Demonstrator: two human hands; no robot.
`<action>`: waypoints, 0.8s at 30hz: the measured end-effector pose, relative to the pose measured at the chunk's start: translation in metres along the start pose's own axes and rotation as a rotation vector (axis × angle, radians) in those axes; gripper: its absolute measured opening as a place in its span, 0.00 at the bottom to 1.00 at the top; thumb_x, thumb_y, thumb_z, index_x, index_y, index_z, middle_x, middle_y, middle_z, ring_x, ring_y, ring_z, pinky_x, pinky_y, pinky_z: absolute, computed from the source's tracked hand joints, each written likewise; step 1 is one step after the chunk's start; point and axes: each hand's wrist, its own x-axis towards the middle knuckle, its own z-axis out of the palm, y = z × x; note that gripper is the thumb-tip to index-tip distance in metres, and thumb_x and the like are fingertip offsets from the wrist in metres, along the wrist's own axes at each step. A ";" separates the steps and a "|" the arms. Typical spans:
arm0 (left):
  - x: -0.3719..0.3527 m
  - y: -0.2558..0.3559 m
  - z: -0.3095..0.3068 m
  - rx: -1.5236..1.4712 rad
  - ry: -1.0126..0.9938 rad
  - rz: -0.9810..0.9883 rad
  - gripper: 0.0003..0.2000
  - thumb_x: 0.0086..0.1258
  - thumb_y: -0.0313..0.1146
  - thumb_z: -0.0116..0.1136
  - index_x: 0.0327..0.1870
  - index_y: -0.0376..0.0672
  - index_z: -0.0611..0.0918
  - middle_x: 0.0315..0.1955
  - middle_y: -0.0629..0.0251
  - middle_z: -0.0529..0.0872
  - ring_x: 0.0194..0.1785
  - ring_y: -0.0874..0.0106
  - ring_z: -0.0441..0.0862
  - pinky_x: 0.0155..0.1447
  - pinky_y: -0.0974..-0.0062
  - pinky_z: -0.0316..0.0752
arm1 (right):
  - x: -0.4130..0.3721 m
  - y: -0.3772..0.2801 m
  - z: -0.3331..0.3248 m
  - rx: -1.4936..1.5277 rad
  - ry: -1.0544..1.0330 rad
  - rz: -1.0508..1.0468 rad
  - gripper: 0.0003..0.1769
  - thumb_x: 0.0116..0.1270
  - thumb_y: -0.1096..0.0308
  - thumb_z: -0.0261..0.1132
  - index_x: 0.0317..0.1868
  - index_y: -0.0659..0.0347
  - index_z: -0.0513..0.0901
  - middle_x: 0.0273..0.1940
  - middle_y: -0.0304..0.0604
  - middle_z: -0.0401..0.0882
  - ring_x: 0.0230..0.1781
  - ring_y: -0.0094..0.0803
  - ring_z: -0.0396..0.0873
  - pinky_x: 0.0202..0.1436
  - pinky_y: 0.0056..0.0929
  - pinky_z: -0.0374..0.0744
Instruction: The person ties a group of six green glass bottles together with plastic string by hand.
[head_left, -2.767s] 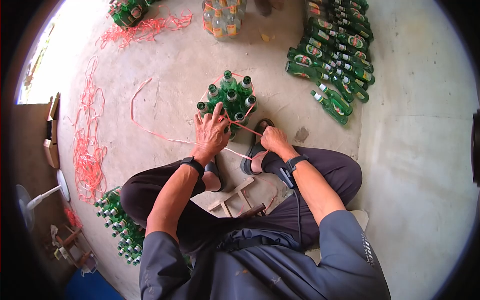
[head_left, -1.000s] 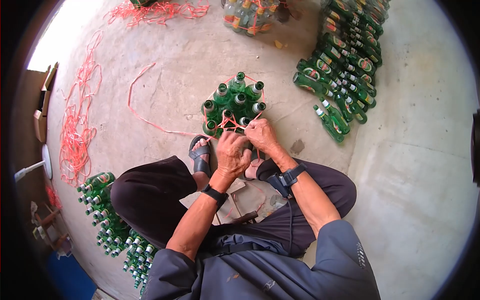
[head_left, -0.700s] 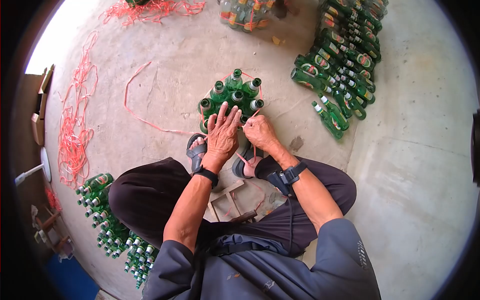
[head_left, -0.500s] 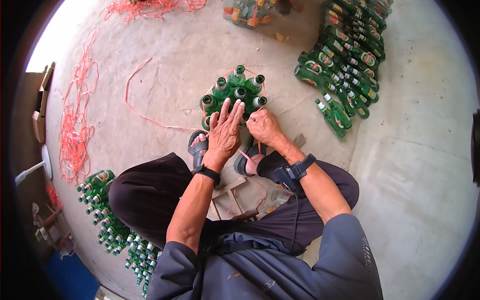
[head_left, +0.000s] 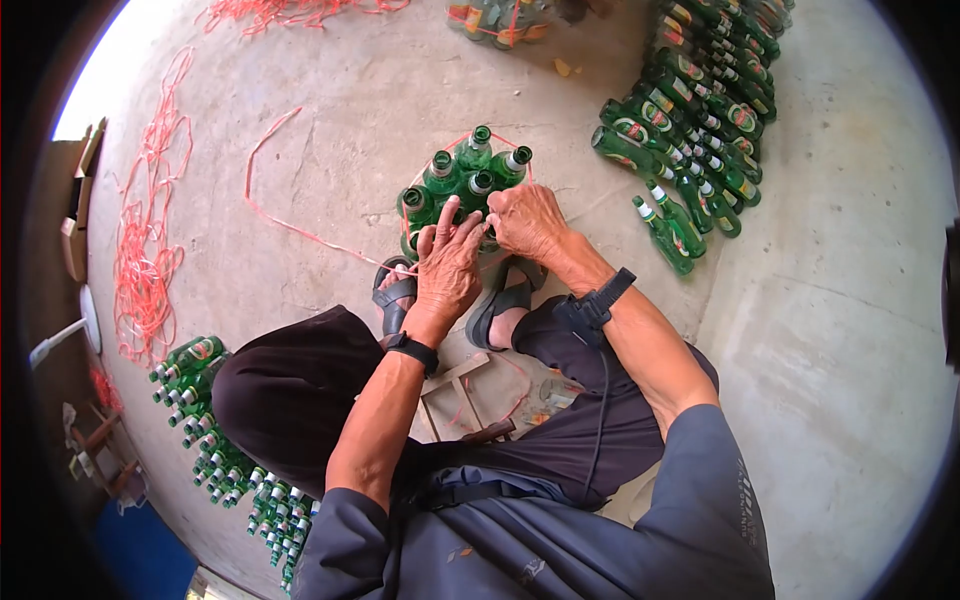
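Several green bottles (head_left: 441, 172) stand upright in a tight cluster on the floor, with a pink plastic cord (head_left: 300, 236) around them and trailing off to the left. My left hand (head_left: 451, 258) rests over the near side of the cluster, its fingers spread and pointing away from me. On the right side, my right hand (head_left: 527, 222) is closed at the near bottle necks, beside my left fingertips. What its fingers pinch is too small and hidden to name. The nearest bottles are partly covered by both hands.
Green bottles (head_left: 664, 148) lie piled at the upper right, and more bottles (head_left: 205, 440) are at the lower left. Tangled pink cord (head_left: 147, 265) lies on the left floor. A bundle of bottles (head_left: 496, 22) stands at the top. My sandalled feet flank a wooden frame (head_left: 455, 392).
My right hand has moved slightly up and left, over the near right bottles. The pink cord that hung below it no longer shows there. My left hand stays nearly in place.
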 end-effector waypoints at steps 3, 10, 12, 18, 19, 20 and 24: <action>-0.001 0.002 -0.002 0.042 -0.007 0.004 0.24 0.58 0.22 0.49 0.59 0.44 0.74 0.62 0.65 0.75 0.74 0.62 0.55 0.67 0.63 0.51 | 0.001 0.004 0.002 -0.013 -0.022 0.063 0.08 0.52 0.67 0.66 0.24 0.64 0.83 0.24 0.56 0.81 0.29 0.52 0.82 0.34 0.45 0.80; -0.001 0.000 0.001 -0.024 0.003 -0.023 0.33 0.55 0.20 0.48 0.68 0.48 0.66 0.61 0.62 0.74 0.74 0.62 0.55 0.65 0.63 0.52 | -0.014 0.014 0.026 -0.020 0.042 0.112 0.10 0.58 0.65 0.65 0.27 0.64 0.83 0.24 0.56 0.81 0.29 0.55 0.82 0.34 0.48 0.80; 0.000 0.000 0.002 -0.026 0.017 -0.015 0.33 0.55 0.20 0.48 0.68 0.50 0.66 0.61 0.63 0.75 0.74 0.61 0.56 0.65 0.64 0.52 | -0.021 0.014 0.024 0.048 0.037 0.227 0.10 0.59 0.65 0.64 0.27 0.64 0.82 0.24 0.57 0.81 0.29 0.56 0.81 0.34 0.49 0.79; 0.002 0.004 -0.002 0.051 -0.006 -0.007 0.28 0.57 0.22 0.48 0.64 0.48 0.71 0.60 0.68 0.76 0.73 0.63 0.58 0.64 0.66 0.53 | -0.044 0.023 0.030 0.358 0.135 0.316 0.13 0.61 0.65 0.61 0.24 0.66 0.78 0.25 0.61 0.78 0.29 0.59 0.78 0.33 0.50 0.76; 0.002 0.003 -0.001 0.050 -0.004 -0.009 0.28 0.57 0.23 0.48 0.63 0.48 0.72 0.59 0.68 0.76 0.73 0.63 0.58 0.64 0.66 0.53 | -0.046 0.024 0.032 0.388 0.143 0.295 0.12 0.62 0.65 0.61 0.25 0.66 0.78 0.25 0.60 0.78 0.30 0.59 0.78 0.33 0.50 0.76; 0.002 0.002 0.000 0.048 -0.003 -0.012 0.28 0.57 0.23 0.49 0.63 0.49 0.72 0.59 0.68 0.77 0.73 0.63 0.58 0.64 0.66 0.54 | -0.048 0.025 0.035 0.418 0.152 0.275 0.12 0.63 0.66 0.61 0.26 0.65 0.78 0.25 0.59 0.78 0.30 0.58 0.78 0.33 0.50 0.76; 0.002 0.002 0.002 0.060 -0.012 -0.017 0.27 0.57 0.24 0.49 0.62 0.48 0.74 0.58 0.68 0.77 0.73 0.63 0.58 0.64 0.65 0.54 | -0.056 0.033 0.040 0.440 0.152 0.164 0.09 0.64 0.67 0.59 0.29 0.64 0.78 0.25 0.58 0.78 0.31 0.58 0.78 0.33 0.50 0.75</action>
